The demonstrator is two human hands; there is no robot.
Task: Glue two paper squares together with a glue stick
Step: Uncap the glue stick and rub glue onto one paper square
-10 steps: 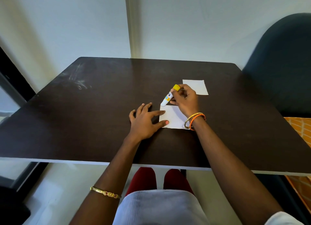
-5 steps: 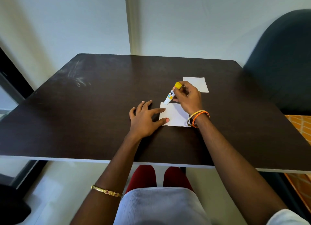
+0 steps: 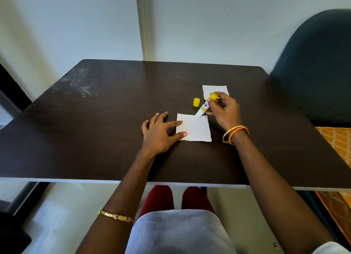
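A white paper square (image 3: 196,129) lies flat on the dark table (image 3: 95,130). My left hand (image 3: 159,134) rests on the table with forefinger and thumb pressing the square's left edge. My right hand (image 3: 225,111) grips a white glue stick (image 3: 204,107) with a yellow end, tilted, its tip touching the square's far right corner. The stick's yellow cap (image 3: 196,102) stands on the table just left of it. A second white square (image 3: 213,90) lies farther back, partly hidden behind my right hand and the stick.
A dark blue chair back (image 3: 319,67) stands at the table's right. Orange patterned fabric (image 3: 336,143) shows past the right edge. The white wall runs close behind the table's far edge. My lap is under the near edge.
My right hand and the glue stick shifted to the right, from the near square's far left corner to its far right corner. The yellow cap and more of the square now show.
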